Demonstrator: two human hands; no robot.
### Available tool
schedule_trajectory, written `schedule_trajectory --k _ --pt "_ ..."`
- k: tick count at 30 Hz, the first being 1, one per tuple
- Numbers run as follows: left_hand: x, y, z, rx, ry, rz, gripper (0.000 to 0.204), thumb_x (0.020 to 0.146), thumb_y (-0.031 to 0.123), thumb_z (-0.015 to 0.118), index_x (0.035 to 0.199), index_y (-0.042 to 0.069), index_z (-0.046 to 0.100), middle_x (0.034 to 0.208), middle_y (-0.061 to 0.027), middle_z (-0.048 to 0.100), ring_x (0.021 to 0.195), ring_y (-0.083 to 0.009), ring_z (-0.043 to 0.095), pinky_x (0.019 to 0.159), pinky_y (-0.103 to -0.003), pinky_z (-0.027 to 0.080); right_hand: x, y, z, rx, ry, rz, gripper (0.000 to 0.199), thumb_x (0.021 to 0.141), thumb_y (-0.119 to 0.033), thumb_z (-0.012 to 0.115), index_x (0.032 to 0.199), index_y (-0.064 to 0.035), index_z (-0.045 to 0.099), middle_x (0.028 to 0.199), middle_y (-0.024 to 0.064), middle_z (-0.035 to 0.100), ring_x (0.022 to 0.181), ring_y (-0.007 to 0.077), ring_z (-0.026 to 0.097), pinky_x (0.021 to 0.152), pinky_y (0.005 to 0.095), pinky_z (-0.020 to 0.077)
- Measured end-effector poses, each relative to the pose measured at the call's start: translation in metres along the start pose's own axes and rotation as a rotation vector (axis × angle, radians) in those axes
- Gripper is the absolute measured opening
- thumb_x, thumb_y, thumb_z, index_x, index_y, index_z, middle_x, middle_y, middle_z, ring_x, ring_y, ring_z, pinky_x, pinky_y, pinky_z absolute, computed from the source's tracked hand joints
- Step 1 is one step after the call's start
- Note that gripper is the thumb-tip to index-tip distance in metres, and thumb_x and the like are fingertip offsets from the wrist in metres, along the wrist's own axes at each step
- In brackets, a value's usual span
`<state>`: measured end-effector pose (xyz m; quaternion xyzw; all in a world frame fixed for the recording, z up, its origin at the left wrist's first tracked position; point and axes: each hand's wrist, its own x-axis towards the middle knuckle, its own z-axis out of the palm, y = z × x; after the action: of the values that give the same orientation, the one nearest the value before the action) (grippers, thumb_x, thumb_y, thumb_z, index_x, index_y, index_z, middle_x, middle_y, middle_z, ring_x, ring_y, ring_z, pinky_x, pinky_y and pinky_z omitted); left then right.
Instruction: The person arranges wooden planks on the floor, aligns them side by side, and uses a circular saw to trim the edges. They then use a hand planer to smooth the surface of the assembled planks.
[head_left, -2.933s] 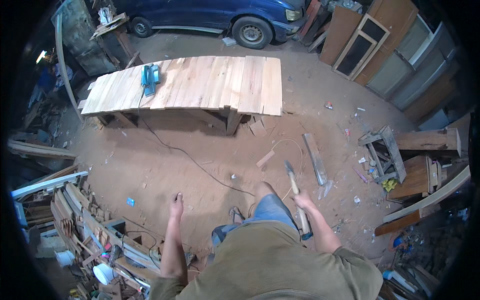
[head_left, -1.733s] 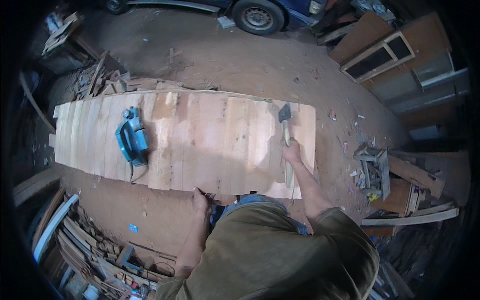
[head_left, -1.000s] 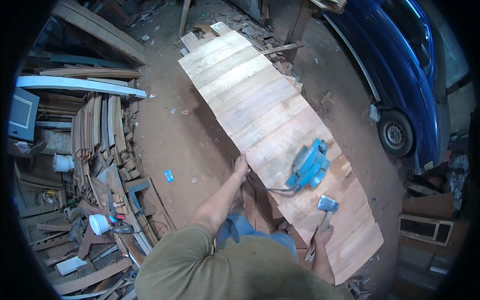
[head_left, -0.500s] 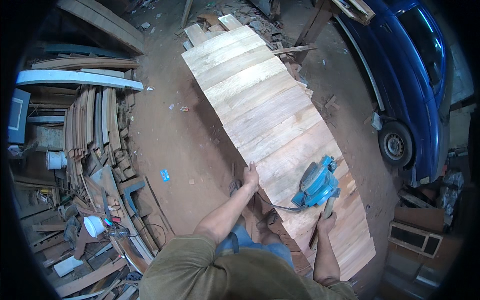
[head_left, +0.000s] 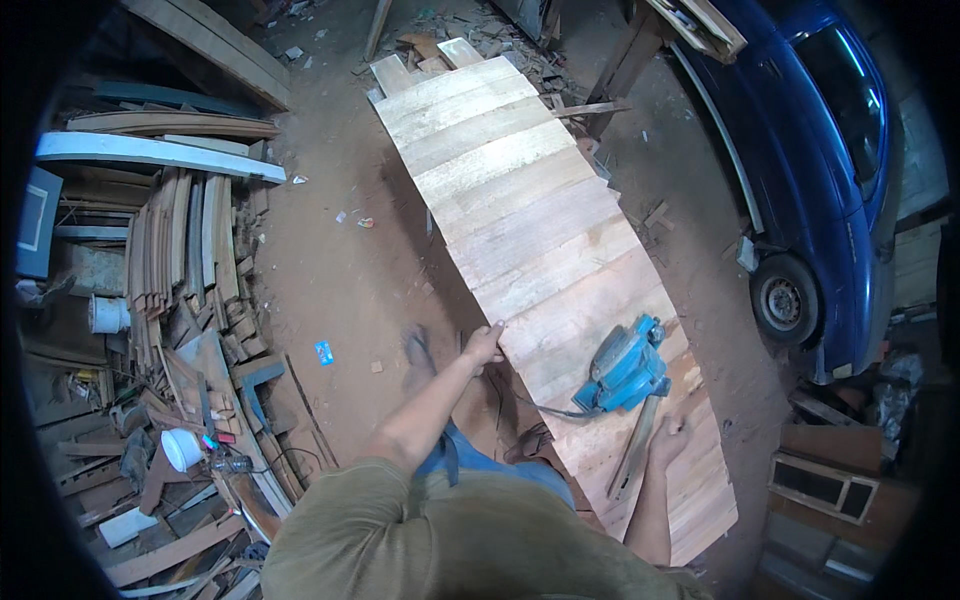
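A long panel of pale planks stretches diagonally before me. My left hand is closed round its left edge, thumb on top. On the near half rests a blue electric planer, its dark cord trailing off the left edge. Just below the planer lies a long tool with a wooden handle; its darker end points toward me, and its exact kind is unclear. Beside that tool, to its right, my right hand hovers over or rests on the planks, fingers curled, with nothing visible in them.
Stacked boards and offcuts fill the left side, with a white bucket among them. A blue car stands at the right, above a wooden frame. Wood scraps litter the floor beyond the panel's far end.
My right hand has let go of the wooden-handled tool, which now lies on the panel, and moved slightly right. My left hand has shifted a little left and stays on the edge.
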<state>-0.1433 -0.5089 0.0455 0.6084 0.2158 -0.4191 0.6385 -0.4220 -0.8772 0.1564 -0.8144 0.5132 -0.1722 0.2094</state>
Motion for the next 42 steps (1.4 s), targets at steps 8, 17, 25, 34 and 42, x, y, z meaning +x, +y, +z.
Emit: schedule_trajectory --k 8,17,25,34,42 --pt "0.039 0.068 -0.196 0.1 -0.128 -0.105 0.049 0.103 0.044 0.054 0.131 0.004 0.056 0.11 -0.0084 0.064 0.086 -0.0182 0.064 0.073 -0.033 0.054 -0.027 -0.32 0.073 -0.158 0.206 -0.481 0.037 0.092 -0.015 0.065 0.121 0.007 0.058 0.128 0.0269 0.053 0.125 0.0409 0.048 0.107 0.0499 0.0363" --pt "0.076 0.241 -0.587 0.19 0.471 0.07 0.028 0.103 0.03 0.054 0.11 0.005 0.063 0.09 -0.0042 0.066 0.071 -0.0105 0.061 0.063 -0.026 0.049 -0.104 -0.537 0.312 0.097 -0.258 -0.422 0.035 0.088 -0.015 0.071 0.116 0.0026 0.062 0.117 0.0237 0.059 0.117 0.0388 0.053 0.104 0.0449 0.0406" --pt "0.157 0.538 -0.616 0.49 0.397 0.275 0.035 0.1 0.035 0.06 0.115 0.004 0.063 0.097 -0.0051 0.067 0.08 -0.0137 0.064 0.068 -0.029 0.049 -0.131 -0.714 0.426 0.488 -0.452 -0.138 0.019 0.09 -0.012 0.07 0.104 0.0007 0.069 0.096 0.0164 0.068 0.092 0.0278 0.066 0.085 0.0384 0.0514" --pt "0.41 0.733 -0.543 0.883 -0.023 0.379 0.036 0.098 0.032 0.065 0.115 -0.001 0.065 0.098 -0.0087 0.068 0.086 -0.0149 0.065 0.077 -0.031 0.052 -0.151 -0.889 0.613 1.022 -0.893 0.45 0.032 0.098 -0.029 0.067 0.103 0.0025 0.07 0.089 0.005 0.069 0.08 0.0142 0.063 0.076 0.0289 0.0516" --pt "0.61 0.824 -0.392 0.884 -0.401 0.448 0.045 0.098 0.038 0.063 0.117 -0.003 0.063 0.107 -0.0119 0.07 0.099 -0.0187 0.064 0.091 -0.032 0.048 -0.137 -0.996 0.659 1.078 -0.801 1.219 0.071 0.091 -0.054 0.068 0.127 0.0051 0.058 0.116 0.0169 0.064 0.1 0.0242 0.065 0.084 0.0387 0.0551"
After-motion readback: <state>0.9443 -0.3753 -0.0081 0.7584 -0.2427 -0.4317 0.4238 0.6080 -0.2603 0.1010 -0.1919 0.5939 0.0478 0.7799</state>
